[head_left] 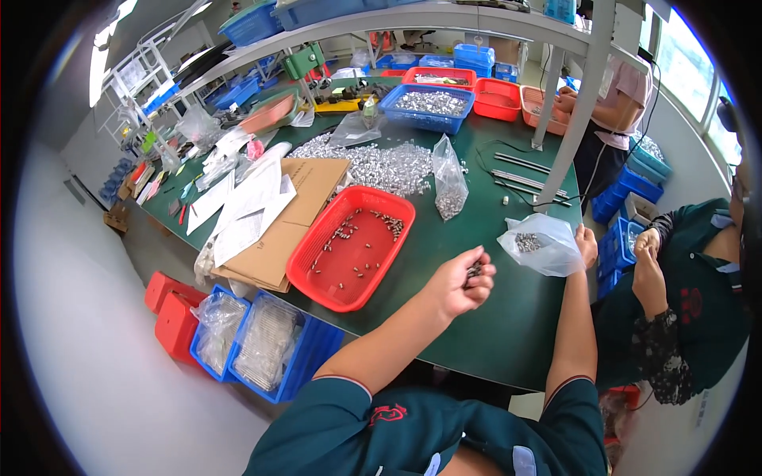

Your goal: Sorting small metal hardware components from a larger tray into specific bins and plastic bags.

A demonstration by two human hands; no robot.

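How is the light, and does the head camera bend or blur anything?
Head view: strong fisheye bends the dark green table edge and grey shelf posts; window glare whitens the upper right; left hand and clear plastic bag stay sharp; the corners are black.

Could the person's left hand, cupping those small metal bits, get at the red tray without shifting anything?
Probably yes: the left hand hovers just right of the red tray, and only bare green table lies between them.

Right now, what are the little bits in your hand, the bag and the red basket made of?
The small parts in the left hand look like metal: grey and shiny. The bag held by the right hand looks like thin clear plastic, crinkled and see-through. The red basket seems to be moulded plastic, smooth and evenly coloured.
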